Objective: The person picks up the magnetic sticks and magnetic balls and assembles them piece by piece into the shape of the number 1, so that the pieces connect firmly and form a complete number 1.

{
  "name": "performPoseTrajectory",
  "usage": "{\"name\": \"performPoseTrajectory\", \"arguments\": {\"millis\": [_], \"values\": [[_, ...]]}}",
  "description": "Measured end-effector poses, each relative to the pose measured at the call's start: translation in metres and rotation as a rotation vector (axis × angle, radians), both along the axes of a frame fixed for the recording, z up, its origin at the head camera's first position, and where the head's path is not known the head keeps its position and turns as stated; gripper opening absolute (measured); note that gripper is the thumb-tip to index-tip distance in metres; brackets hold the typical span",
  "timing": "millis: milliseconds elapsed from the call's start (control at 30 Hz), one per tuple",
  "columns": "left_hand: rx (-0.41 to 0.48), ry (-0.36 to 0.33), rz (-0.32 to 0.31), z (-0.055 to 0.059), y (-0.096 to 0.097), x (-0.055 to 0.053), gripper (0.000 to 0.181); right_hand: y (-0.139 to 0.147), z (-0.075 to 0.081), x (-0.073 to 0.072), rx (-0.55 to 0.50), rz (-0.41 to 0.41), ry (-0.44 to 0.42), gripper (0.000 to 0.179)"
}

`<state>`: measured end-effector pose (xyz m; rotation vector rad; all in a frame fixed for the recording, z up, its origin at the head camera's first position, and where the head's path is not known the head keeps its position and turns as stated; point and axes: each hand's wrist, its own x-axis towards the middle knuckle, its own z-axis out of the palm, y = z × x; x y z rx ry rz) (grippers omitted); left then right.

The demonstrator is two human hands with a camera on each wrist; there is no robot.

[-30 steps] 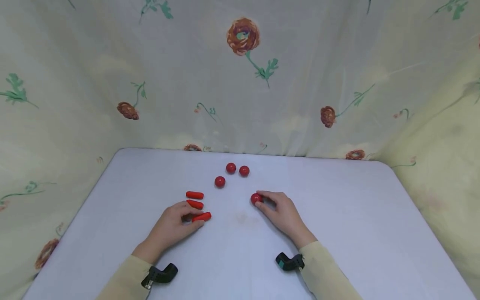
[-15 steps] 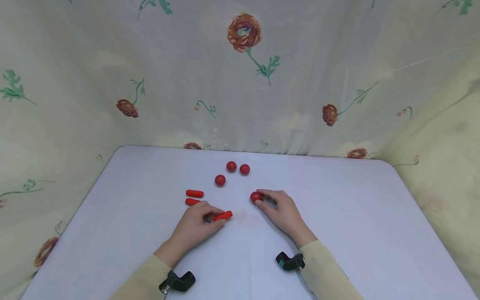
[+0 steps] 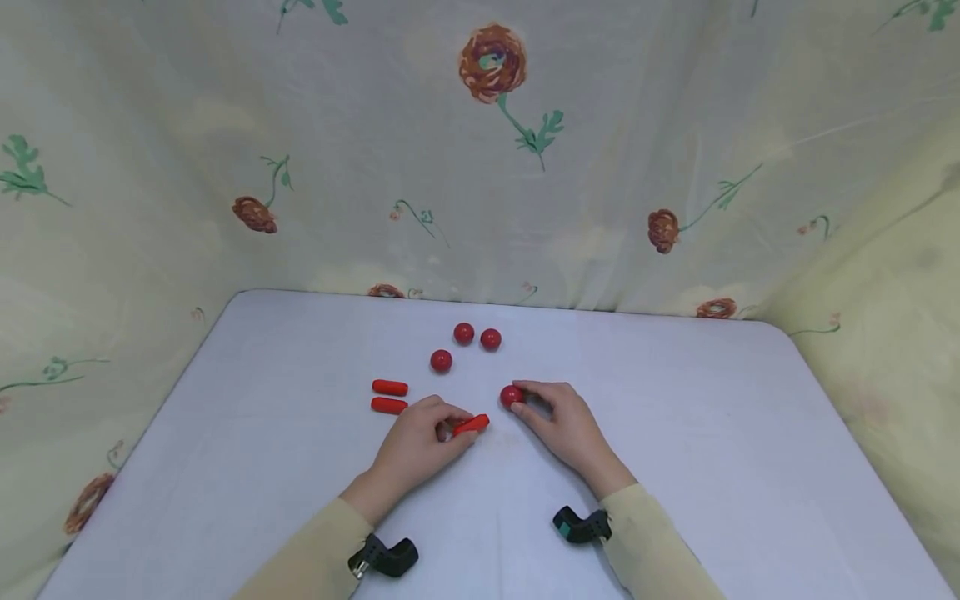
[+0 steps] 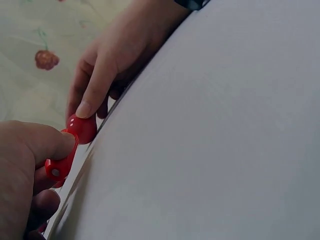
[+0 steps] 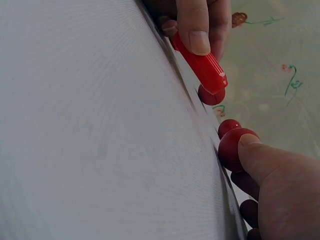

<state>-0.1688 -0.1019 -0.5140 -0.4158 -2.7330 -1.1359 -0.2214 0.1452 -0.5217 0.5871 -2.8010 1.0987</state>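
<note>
Between the thumb and fingers of my left hand [image 3: 422, 440] is a short red stick [image 3: 474, 423], pinched with its free end pointing right. A round grey spot shows on one end of this stick [image 4: 56, 172] in the left wrist view. My right hand [image 3: 562, 421] pinches a glossy red ball [image 3: 511, 396] close over the white table. The stick's free end stands just short of the ball in the head view, with a small gap. In the right wrist view, ribs run along the stick [image 5: 207, 70], and the thumb presses the held ball [image 5: 231, 150].
Two more red sticks, an upper one [image 3: 390, 387] and a lower one [image 3: 388, 406], lie left of centre on the white table [image 3: 675, 433]. Farther back sit three red balls [image 3: 442, 361]. A flowered curtain [image 3: 360, 150] hangs behind the table's far edge.
My left hand has carried its stick rightward, from beside the other two sticks to near the ball. My right hand stays in place with its ball.
</note>
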Motion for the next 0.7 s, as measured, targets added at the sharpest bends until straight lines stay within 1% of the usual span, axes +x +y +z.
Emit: {"name": "performPoseTrajectory", "arguments": {"millis": [200,400,567,700], "values": [[-0.013,0.008,0.004,-0.0001,0.0071,-0.0019,0.027,0.0003,0.0004,0.0002,0.010,0.001,-0.009,0.041],[-0.013,0.004,0.017,0.0031,0.0076,-0.0018,0.028,0.0002,0.0021,0.0013,0.015,0.004,-0.007,0.042],[-0.013,0.013,0.033,0.0015,0.0078,-0.0020,0.029,-0.0006,0.0020,0.0026,0.003,0.020,0.006,0.041],[-0.012,0.008,0.033,0.0007,0.0079,-0.0001,0.030,-0.0015,0.0001,0.0052,-0.006,0.027,-0.007,0.040]]}}
